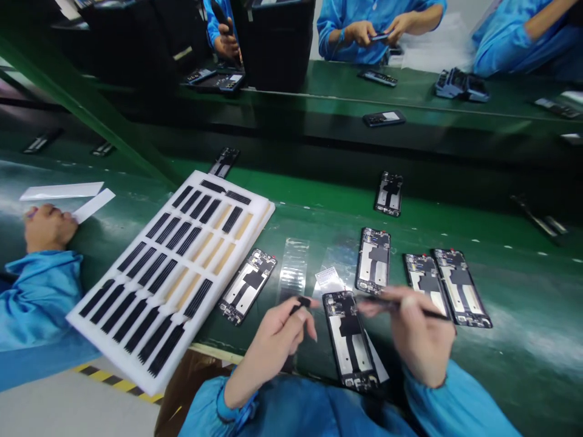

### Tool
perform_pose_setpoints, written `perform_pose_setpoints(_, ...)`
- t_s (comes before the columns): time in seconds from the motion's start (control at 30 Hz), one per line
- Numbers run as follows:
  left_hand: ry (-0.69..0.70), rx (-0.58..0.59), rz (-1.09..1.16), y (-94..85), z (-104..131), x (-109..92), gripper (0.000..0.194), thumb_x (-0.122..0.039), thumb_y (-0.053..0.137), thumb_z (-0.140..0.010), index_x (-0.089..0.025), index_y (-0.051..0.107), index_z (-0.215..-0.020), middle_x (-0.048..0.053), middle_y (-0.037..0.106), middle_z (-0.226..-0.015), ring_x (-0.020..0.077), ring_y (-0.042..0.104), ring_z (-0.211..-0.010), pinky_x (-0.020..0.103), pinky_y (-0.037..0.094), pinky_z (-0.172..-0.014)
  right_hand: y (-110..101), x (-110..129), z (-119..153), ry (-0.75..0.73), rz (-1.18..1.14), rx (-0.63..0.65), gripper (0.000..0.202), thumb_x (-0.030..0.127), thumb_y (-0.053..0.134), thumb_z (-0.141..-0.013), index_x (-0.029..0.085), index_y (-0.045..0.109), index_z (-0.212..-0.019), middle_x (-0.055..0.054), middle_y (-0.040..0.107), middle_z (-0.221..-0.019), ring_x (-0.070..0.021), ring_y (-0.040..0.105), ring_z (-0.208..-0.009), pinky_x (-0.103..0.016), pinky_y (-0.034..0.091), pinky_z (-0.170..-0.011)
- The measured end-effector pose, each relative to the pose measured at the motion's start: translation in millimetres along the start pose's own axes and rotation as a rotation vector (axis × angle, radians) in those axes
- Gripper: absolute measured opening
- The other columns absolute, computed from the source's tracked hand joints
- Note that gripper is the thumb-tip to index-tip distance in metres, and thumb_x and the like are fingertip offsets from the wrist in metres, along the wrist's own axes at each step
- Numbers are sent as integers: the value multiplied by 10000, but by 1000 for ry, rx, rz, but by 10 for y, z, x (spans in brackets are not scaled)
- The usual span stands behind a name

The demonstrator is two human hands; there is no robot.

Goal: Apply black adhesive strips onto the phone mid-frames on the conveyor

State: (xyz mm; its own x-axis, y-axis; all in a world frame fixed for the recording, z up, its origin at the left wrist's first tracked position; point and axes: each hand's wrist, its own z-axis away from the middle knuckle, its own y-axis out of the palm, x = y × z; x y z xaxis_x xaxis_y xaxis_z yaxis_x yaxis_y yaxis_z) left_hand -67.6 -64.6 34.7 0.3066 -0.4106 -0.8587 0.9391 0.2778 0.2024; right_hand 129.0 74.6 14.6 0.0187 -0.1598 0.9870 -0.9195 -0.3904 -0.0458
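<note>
An opened phone (348,340) with a silver and black inside lies before me on the green bench, a white sheet partly under it. My left hand (282,334) is just left of it, fingers curled together on a small black piece (300,304) whose kind I cannot make out. Over the phone's upper right, my right hand (421,334) is closed on a slim dark tool, perhaps tweezers (435,314), blurred by motion. A small white label sheet (328,279) and clear plastic film (294,267) lie just beyond the phone.
More opened phones (373,261) lie around, two (461,288) at right, another (249,285) at left. A white foam tray (150,379) of black strips overhangs the bench edge. A co-worker's hand (49,227) is at far left; others work across the line.
</note>
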Motion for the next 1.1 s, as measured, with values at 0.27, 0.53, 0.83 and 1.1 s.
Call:
perform_pose_setpoints(0.27,362,-45,-1134,-40,-258,203,559,-10,358,-910,-199,445,-1428,105,643,-1196,217,629,-1050,346,528,-894,25,-507,-424,318,100,290,410,586,601,-916,183,672,-917,-72,764,-699,-216,742,-596,-302,626,-537)
perform_pose_setpoints(0.53,513,155,-1687,57,-459,104,755,72,402,-766,-168,397,-1481,73,377,-1600,216,596,-1042,339,552,-770,-18,-574,-388,287,128,322,350,516,559,-970,182,652,-929,-69,768,-722,-198,741,-588,-294,631,-572)
perform_pose_setpoints(0.83,575,192,-1721,12,-473,182,752,68,416,-775,-144,394,-1497,51,399,-1590,221,592,-1025,360,524,-761,-107,-564,-418,179,151,402,246,377,538,-1006,181,670,-937,-69,764,-803,-190,757,-640,-292,645,-624)
perform_pose_setpoints(1.1,584,208,-1720,-2,-507,236,783,64,432,-752,-131,379,-1508,57,365,-1606,222,598,-1019,364,521,-760,-178,-583,-387,74,208,440,220,331,553,-996,172,702,-964,-83,773,-823,-204,771,-681,-305,656,-671)
